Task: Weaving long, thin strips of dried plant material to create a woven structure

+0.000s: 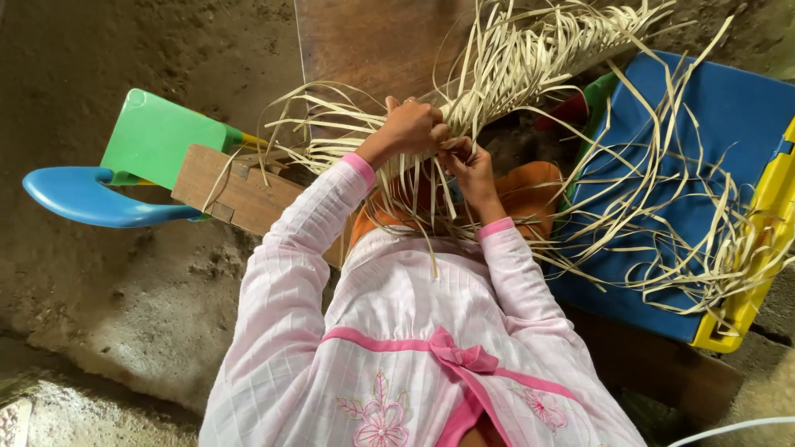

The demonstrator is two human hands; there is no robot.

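While the head camera looks straight down, the left hand [411, 128] is clenched over a bunch of pale palm-leaf strips [505, 70], and the right hand [468, 165] pinches a few of the same strips just beside it, the two hands touching at the fingers. The strips fan up and away over a brown wooden board [373, 41] and spill right across a blue plastic panel [729, 116] with a yellow edge [766, 240]. As I judge it, the loose ends could tangle or slip out of the weave, since many cross one another and hang free over the panel; a strip might also split if bent sharply. Room is tight: a wooden block [236, 186] and a green and blue plastic chair [124, 165] crowd the left, the panel hems the right, and bare earthen floor [108, 306] lies open lower left.
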